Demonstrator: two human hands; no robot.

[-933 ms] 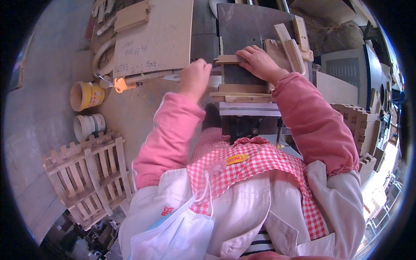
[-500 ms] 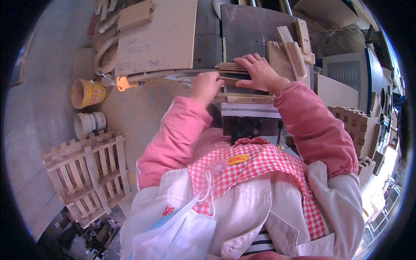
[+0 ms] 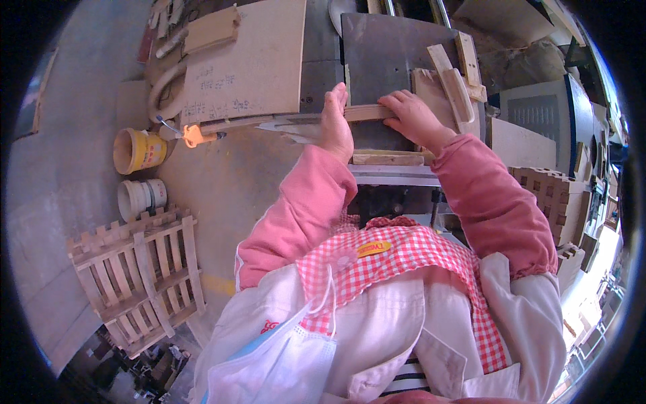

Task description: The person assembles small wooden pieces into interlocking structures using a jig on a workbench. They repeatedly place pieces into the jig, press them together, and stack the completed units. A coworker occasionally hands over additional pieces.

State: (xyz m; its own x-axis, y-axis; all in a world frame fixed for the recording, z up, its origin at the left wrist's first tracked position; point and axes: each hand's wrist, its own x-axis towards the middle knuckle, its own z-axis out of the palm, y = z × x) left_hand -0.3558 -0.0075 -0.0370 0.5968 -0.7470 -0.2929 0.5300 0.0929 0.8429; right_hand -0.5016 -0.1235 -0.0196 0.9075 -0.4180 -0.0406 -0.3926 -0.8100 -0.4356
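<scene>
A small stack of thin wooden strips [image 3: 369,112] lies across the dark metal machine table [image 3: 377,50]. My right hand [image 3: 416,118] is closed over the right end of the stack, its fingers along the far side. Upright at the stack's left end is my left hand [image 3: 336,124], its fingers stretched out and its palm side facing the strip ends. Between my hands the strips lie evenly together. Nearer to me, a separate wooden strip [image 3: 387,157] rests along the table's front edge.
Right of the stack are a wooden block [image 3: 452,94] and more wood pieces. A large board [image 3: 249,60] lies to the left, with an orange-handled tool [image 3: 194,136] at its near corner. Buckets [image 3: 139,151] and a wooden pallet [image 3: 138,276] stand on the floor at left.
My left hand has opened from a pinch and turned flat against the strip ends. My right hand has moved nearer and closed on the strips, which now lie in a tighter stack.
</scene>
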